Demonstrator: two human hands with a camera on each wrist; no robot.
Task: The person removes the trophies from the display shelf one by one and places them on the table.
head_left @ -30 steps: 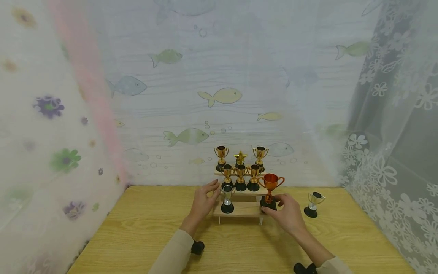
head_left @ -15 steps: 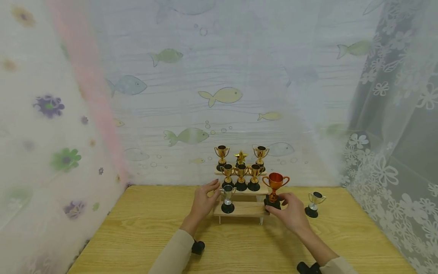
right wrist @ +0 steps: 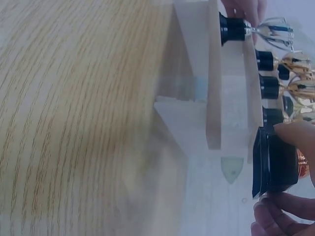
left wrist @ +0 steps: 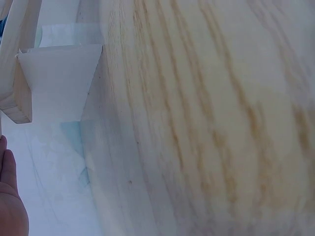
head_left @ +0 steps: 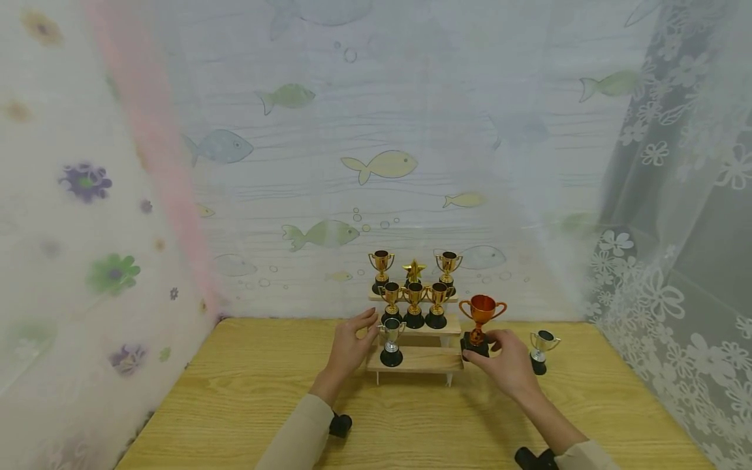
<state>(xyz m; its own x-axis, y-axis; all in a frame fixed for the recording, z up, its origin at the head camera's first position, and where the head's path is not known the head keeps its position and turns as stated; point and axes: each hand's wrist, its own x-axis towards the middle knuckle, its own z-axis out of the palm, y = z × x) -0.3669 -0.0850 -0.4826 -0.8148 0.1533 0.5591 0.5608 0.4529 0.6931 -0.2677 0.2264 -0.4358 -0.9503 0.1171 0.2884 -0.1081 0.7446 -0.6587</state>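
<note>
My right hand [head_left: 510,364] pinches the black square base of an orange-bronze trophy cup [head_left: 483,311], held upright just right of a tiered wooden stand [head_left: 431,359]. In the right wrist view, fingers and thumb hold that black base [right wrist: 280,162] beside the shelf ends. My left hand [head_left: 349,346] is at the stand's left side, fingers fairly straight; whether they touch it is hard to tell. A silver trophy [head_left: 391,339] stands at the left of the lowest step. Several gold trophies [head_left: 414,297] fill the middle step. Up top are two gold cups [head_left: 382,262] around a gold star trophy [head_left: 414,269].
Another silver trophy [head_left: 540,349] stands on the wood-grain table [head_left: 252,391] right of my right hand, partly hidden by it. A fish-patterned curtain [head_left: 329,196] hangs behind the table, with a white lace curtain [head_left: 658,294] at the right.
My right hand has carried the bronze trophy rightward, from over the lowest step's right end to beside the stand. My left hand has stayed in place.
</note>
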